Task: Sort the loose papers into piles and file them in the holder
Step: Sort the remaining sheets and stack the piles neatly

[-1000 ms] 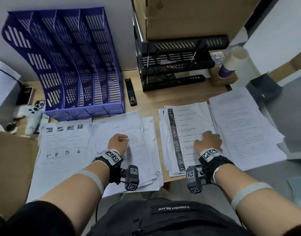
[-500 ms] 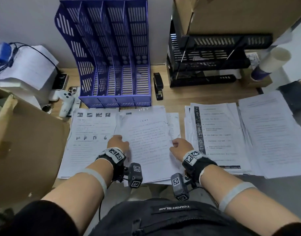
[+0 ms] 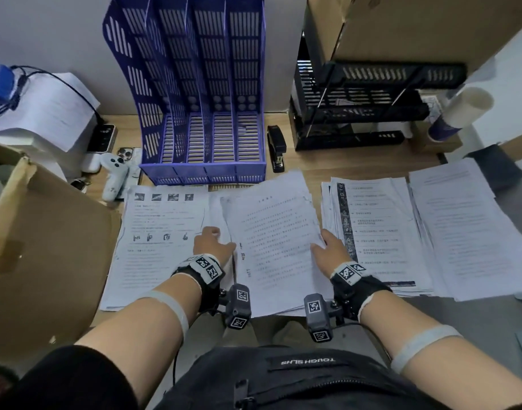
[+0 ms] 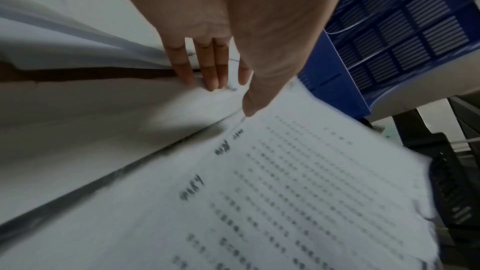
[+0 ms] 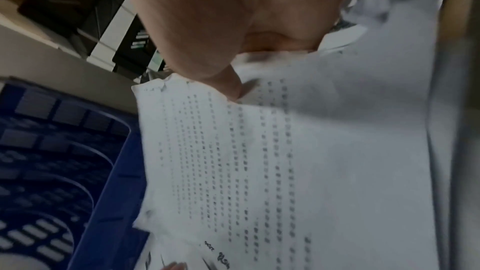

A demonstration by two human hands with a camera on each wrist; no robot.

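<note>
Head view: the middle stack of papers (image 3: 271, 241) lies on the desk just in front of the blue file holder (image 3: 206, 119), its long axis running from the person toward the holder, top edge tilted a little to the right. The left hand (image 3: 214, 245) pinches the stack's left edge, thumb on the top sheet and fingers out over the picture-printed pile (image 3: 162, 232) left of the stack. The right hand (image 3: 327, 250) grips the right edge, thumb on top, fingers hidden beneath. Two more piles lie right of the stack: one with a dark printed strip (image 3: 372, 229), then a plain text pile (image 3: 466, 226). A black stapler (image 3: 276, 147) lies just right of the holder.

Left wrist view: the fingers (image 4: 207, 65) are nearly straight and close together, tips down at the stack's edge; the thumb presses on the printed top sheet (image 4: 298, 192), which is raised off the paper below.

Right wrist view: the thumb (image 5: 223, 81) bears down on the top sheet near its far corner, which points at the holder (image 5: 64, 171); the other fingers are hidden under the paper.
</note>
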